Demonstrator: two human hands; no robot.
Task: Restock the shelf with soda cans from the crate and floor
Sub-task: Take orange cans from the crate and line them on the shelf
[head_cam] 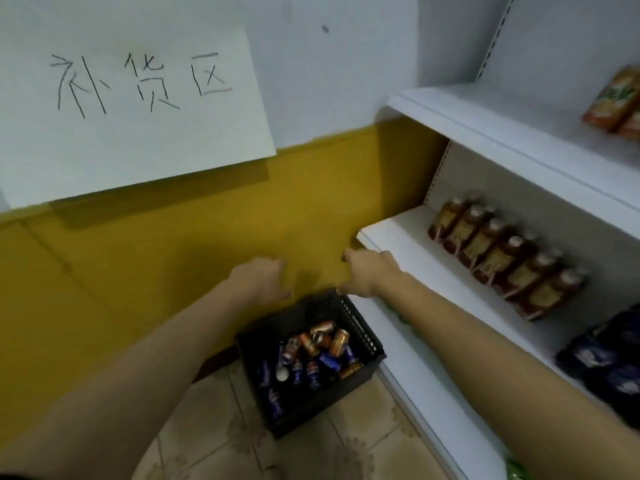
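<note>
Orange and blue soda cans [337,341] jumbled in black crate [360,327], left hand [266,275], right hand [367,271], fingers loosely curled, empty

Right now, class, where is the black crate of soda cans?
Head view, lower centre: the black crate sits on the tiled floor, just left of the white shelf.

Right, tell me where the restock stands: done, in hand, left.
Done: no cans that I can make out on the shelf, only bottles. In hand: nothing; the left hand and right hand hover empty above the crate. Left: the blue and orange cans piled in it.
</note>
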